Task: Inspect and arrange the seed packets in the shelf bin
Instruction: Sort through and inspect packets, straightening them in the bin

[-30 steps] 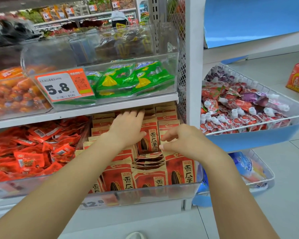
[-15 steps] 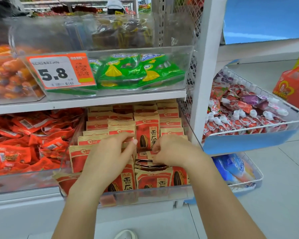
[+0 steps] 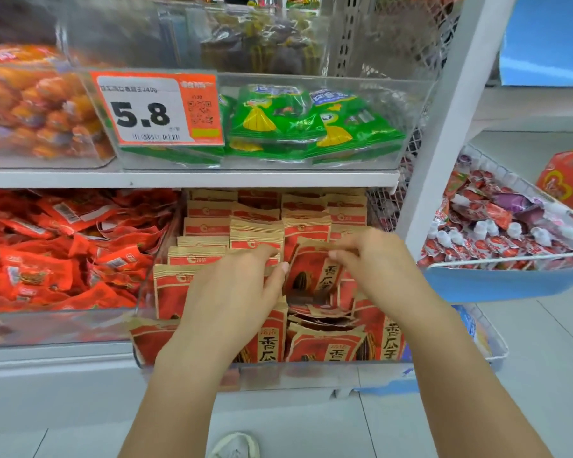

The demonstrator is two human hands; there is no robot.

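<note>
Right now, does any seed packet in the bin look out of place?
Yes. One seed packet between the left hand and right hand stands tilted, while the rows behind are straight. Crumpled packets lie flat below it.

1. The right hand [image 3: 374, 269] pinches the top of a tilted seed packet [image 3: 315, 276], lifted above the rows in the clear shelf bin [image 3: 311, 371].
2. The left hand [image 3: 235, 295] rests on neighbouring packets, apparently touching that packet's edge.

Two bare hands, the left hand [image 3: 235, 292] and the right hand [image 3: 374, 269], reach among more than a dozen seed packets [image 3: 255, 234]. One orange price tag [image 3: 158, 109] reads 5.8. Several green packets [image 3: 298, 123] lie above; the exact number is unclear.
</note>
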